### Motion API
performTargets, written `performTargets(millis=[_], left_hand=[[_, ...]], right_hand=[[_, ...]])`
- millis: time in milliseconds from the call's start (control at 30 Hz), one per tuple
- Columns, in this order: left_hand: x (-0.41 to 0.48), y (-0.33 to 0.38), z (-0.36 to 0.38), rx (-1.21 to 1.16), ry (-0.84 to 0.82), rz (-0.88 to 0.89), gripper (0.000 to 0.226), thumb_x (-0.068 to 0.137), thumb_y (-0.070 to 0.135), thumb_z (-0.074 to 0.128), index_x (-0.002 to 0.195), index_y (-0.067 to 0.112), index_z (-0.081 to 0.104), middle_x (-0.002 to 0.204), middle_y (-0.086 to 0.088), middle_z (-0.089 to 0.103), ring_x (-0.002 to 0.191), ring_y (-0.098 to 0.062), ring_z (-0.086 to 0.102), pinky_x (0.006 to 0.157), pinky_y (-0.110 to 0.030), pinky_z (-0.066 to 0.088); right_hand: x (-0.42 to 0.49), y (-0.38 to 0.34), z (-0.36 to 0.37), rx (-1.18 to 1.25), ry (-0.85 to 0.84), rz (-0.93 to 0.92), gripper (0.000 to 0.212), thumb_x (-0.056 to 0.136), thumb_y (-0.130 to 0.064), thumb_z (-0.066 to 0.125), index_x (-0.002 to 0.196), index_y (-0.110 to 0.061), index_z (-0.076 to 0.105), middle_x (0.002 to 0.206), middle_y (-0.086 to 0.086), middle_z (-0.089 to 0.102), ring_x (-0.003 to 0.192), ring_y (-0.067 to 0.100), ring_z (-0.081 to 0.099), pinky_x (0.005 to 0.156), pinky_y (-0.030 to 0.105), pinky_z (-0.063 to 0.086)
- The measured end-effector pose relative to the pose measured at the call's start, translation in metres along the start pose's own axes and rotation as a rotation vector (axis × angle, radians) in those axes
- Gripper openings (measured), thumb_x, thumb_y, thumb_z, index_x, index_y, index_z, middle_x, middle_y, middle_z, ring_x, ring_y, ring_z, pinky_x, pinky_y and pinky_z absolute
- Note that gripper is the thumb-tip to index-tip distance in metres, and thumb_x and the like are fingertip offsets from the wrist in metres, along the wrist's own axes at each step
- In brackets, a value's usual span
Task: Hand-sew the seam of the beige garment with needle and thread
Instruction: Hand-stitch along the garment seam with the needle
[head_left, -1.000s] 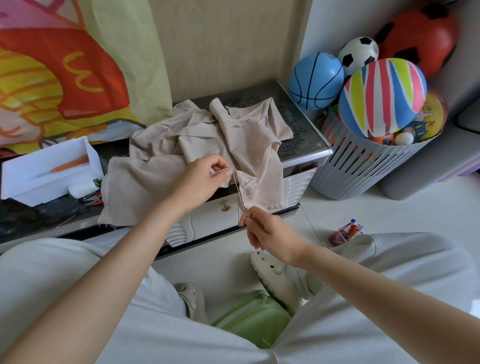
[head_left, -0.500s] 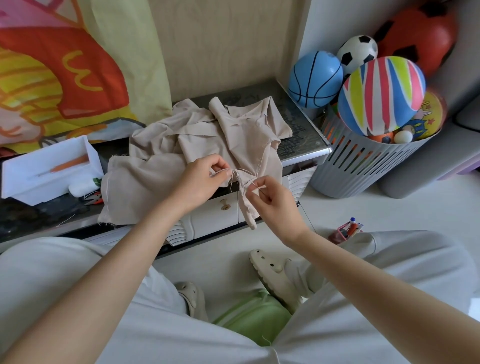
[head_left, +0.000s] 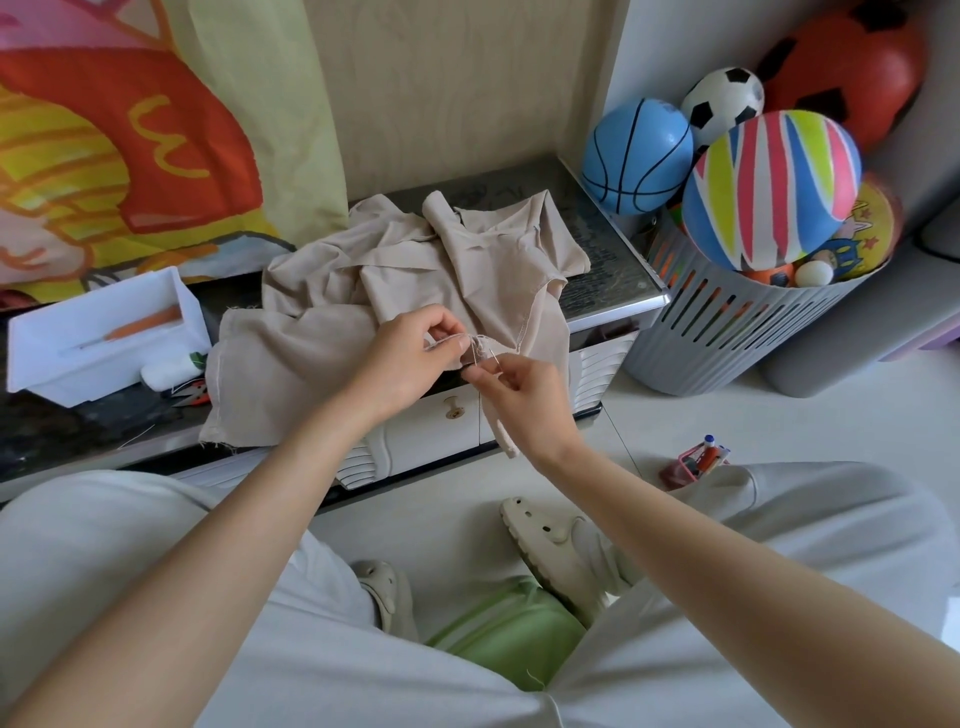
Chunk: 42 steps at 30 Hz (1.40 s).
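The beige garment (head_left: 322, 322) lies crumpled on the dark top of a low cabinet (head_left: 618, 260), one strip hanging over the front edge. My left hand (head_left: 410, 358) pinches a fold of its seam edge between thumb and fingers. Right beside it, my right hand (head_left: 524, 400) pinches the thin needle (head_left: 493, 358), whose tip points up at the pinched fold. A short length of pale thread (head_left: 475, 345) shows between the two hands.
A white tray (head_left: 98, 338) with an orange-handled tool sits on the cabinet at left, small snips (head_left: 192, 396) beside it. A grey basket (head_left: 737, 332) full of balls stands on the floor at right. A small pen case (head_left: 696, 462) lies by my right knee.
My right hand rose from below the cabinet edge up to the seam beside my left hand, bringing the needle to the fabric. The left hand kept its pinch on the fold.
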<state>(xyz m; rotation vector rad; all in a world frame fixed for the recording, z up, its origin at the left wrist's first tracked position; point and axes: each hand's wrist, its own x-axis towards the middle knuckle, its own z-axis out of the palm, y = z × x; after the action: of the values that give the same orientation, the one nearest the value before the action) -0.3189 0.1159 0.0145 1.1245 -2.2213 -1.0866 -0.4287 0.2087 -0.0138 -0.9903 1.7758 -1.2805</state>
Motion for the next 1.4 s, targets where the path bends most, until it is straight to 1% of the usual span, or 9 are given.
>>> performTargets(millis=[167, 333, 500, 633, 767, 967, 1167, 1300, 1400], left_hand=[[0.001, -0.002, -0.001, -0.006, 0.012, -0.008, 0.008, 0.090, 0.012, 0.060, 0.084, 0.017, 0.061, 0.075, 0.011, 0.057, 0.075, -0.009, 0.052, 0.068, -0.008, 0.036], [0.000, -0.003, 0.000, -0.010, 0.008, -0.020, 0.009, 0.090, 0.013, 0.060, 0.084, 0.018, 0.061, 0.077, 0.009, 0.057, 0.078, -0.010, 0.053, 0.067, -0.007, 0.036], [0.000, -0.004, -0.002, -0.010, 0.022, -0.019, 0.008, 0.090, 0.012, 0.060, 0.084, 0.017, 0.061, 0.075, 0.010, 0.057, 0.075, -0.008, 0.051, 0.066, -0.006, 0.035], [-0.001, -0.004, -0.001, -0.004, 0.019, -0.018, 0.008, 0.090, 0.013, 0.060, 0.084, 0.017, 0.061, 0.074, 0.012, 0.057, 0.075, -0.009, 0.052, 0.066, -0.005, 0.035], [-0.002, -0.001, 0.001, -0.016, 0.013, -0.008, 0.013, 0.090, 0.013, 0.060, 0.080, 0.021, 0.059, 0.072, 0.012, 0.058, 0.073, -0.010, 0.053, 0.068, -0.012, 0.038], [-0.002, 0.002, 0.003, -0.052, -0.008, -0.019, 0.017, 0.090, 0.015, 0.060, 0.077, 0.026, 0.059, 0.078, 0.001, 0.067, 0.075, -0.014, 0.061, 0.076, -0.027, 0.047], [-0.002, 0.002, 0.000, -0.038, 0.010, -0.007, 0.013, 0.090, 0.013, 0.060, 0.080, 0.021, 0.059, 0.074, 0.011, 0.059, 0.074, -0.009, 0.053, 0.071, -0.017, 0.040], [-0.001, 0.001, -0.001, -0.057, 0.025, -0.009, 0.011, 0.090, 0.012, 0.060, 0.081, 0.019, 0.060, 0.074, 0.009, 0.058, 0.076, -0.011, 0.053, 0.069, -0.014, 0.040], [-0.001, 0.002, -0.002, -0.061, 0.030, -0.016, 0.009, 0.090, 0.012, 0.060, 0.083, 0.017, 0.061, 0.074, 0.009, 0.059, 0.072, -0.008, 0.053, 0.065, -0.008, 0.038]], right_hand=[[-0.015, 0.025, -0.003, -0.174, -0.167, 0.044, 0.023, 0.088, -0.024, 0.065, 0.077, -0.005, 0.067, 0.052, -0.005, 0.043, 0.051, 0.008, 0.034, 0.055, 0.022, 0.034], [-0.025, 0.039, -0.009, -0.492, -0.350, 0.098, 0.017, 0.090, -0.024, 0.061, 0.073, -0.022, 0.062, 0.051, -0.013, 0.040, 0.051, 0.003, 0.040, 0.047, 0.007, 0.032], [-0.022, 0.032, -0.012, -0.351, -0.198, 0.032, 0.017, 0.089, -0.024, 0.063, 0.103, -0.017, 0.064, 0.060, -0.012, 0.049, 0.051, 0.001, 0.042, 0.053, 0.013, 0.033], [-0.015, 0.010, -0.015, -0.162, -0.046, -0.077, 0.013, 0.089, -0.022, 0.063, 0.101, -0.016, 0.060, 0.037, -0.012, 0.036, 0.040, 0.007, 0.030, 0.044, 0.015, 0.025], [-0.003, -0.002, -0.011, -0.137, 0.006, -0.098, 0.015, 0.090, -0.024, 0.062, 0.103, -0.018, 0.064, 0.035, -0.012, 0.030, 0.041, 0.007, 0.030, 0.044, 0.016, 0.025], [0.005, -0.009, -0.005, -0.155, 0.041, -0.092, 0.012, 0.092, -0.028, 0.059, 0.086, -0.019, 0.062, 0.039, -0.009, 0.037, 0.039, 0.006, 0.036, 0.041, 0.014, 0.028], [-0.007, -0.005, -0.008, -0.147, -0.030, -0.072, 0.019, 0.094, -0.022, 0.057, 0.076, -0.016, 0.058, 0.039, -0.012, 0.044, 0.040, 0.001, 0.043, 0.045, 0.010, 0.031], [-0.015, 0.012, -0.005, -0.250, -0.096, -0.062, 0.018, 0.090, -0.026, 0.059, 0.072, -0.026, 0.057, 0.043, -0.010, 0.046, 0.047, 0.009, 0.042, 0.058, 0.031, 0.042], [-0.020, 0.018, -0.004, -0.339, -0.144, -0.074, 0.016, 0.089, -0.025, 0.060, 0.073, -0.026, 0.059, 0.045, -0.008, 0.037, 0.048, 0.009, 0.036, 0.056, 0.029, 0.034]])
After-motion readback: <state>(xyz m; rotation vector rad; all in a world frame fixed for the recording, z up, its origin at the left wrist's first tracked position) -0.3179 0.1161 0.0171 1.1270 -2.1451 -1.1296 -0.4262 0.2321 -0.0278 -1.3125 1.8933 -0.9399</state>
